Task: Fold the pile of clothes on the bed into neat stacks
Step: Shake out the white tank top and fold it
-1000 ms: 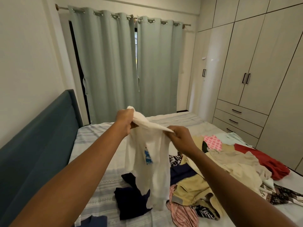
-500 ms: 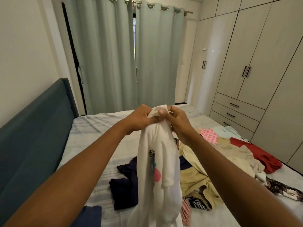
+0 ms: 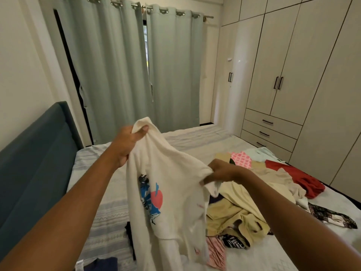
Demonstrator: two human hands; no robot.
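- Grips the top edge of the white shirt (image 3: 172, 192) with the left hand (image 3: 129, 142), raised high.
- Pinches another edge with the right hand (image 3: 220, 171), lower and off to the right.
- Hangs spread between the two above the bed (image 3: 195, 137), print showing (blue and red), beside the pile of clothes (image 3: 240, 214).
- Best to find both shoulders, level them, pull taut, then lay flat on bare sheet away from the pile.
- Had both hands bunched together at the top half a second ago; now drawn well apart, with the shirt opened out.
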